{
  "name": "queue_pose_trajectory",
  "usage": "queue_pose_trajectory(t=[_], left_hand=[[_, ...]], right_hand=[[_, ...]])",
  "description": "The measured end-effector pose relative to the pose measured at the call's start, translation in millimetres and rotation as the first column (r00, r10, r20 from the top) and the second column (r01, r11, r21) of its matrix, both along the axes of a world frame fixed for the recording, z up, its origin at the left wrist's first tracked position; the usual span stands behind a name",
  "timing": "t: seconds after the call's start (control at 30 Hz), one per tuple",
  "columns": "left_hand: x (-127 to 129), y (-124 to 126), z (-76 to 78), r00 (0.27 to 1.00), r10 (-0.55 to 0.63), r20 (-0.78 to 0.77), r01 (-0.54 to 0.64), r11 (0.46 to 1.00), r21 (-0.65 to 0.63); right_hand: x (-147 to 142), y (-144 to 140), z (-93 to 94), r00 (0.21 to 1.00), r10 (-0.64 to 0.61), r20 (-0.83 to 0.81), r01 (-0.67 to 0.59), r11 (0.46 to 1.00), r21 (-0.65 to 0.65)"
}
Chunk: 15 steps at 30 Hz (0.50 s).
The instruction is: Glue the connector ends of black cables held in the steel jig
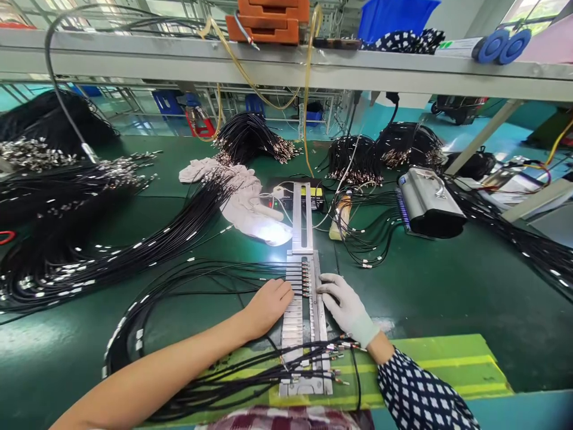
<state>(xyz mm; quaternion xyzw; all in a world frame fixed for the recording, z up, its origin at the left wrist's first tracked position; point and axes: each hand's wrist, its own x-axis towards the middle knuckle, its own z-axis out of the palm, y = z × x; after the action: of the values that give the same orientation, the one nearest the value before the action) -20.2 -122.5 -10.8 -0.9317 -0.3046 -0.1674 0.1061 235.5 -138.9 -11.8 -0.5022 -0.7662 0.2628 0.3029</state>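
Observation:
A slotted metal fixture [293,327] lies lengthwise in front of me, with several black cables [242,276] side by side in its upper slots. Their stripped metal-tipped ends [307,276] point right. My bare left hand [270,306] is closed at the fixture's left side, fingertips pressed on a cable at the lowest filled slot; the fingertips are partly hidden. In a white glove, my right hand [347,304] rests its slightly parted fingers against the right rail [319,304]. Loose cables [250,377] lie across the fixture's lower end, close to me.
Large black cable bundles [170,230] cover the left, one draped by a white cloth [250,203]. A bright light falls beside the fixture. Further back are a black box [316,197], more bundles [356,156] and a silver-black device [430,202]. A shelf beam [179,60] crosses above.

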Motion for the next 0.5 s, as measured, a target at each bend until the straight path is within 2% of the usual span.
queue_pose_trajectory(t=[0.3, 0.5], left_hand=[[-0.1, 2.3, -2.0, 0.997, -0.083, 0.005, 0.083, 0.996, 0.024], [-7.8, 4.5, -4.6, 0.982, -0.076, 0.174, 0.100, 0.986, -0.135]], right_hand=[[-0.9, 0.8, 3.4, 1.000, -0.004, -0.007, 0.004, 1.000, -0.001], [0.4, -0.1, 1.4, 1.000, 0.007, 0.027, -0.007, 1.000, 0.003]])
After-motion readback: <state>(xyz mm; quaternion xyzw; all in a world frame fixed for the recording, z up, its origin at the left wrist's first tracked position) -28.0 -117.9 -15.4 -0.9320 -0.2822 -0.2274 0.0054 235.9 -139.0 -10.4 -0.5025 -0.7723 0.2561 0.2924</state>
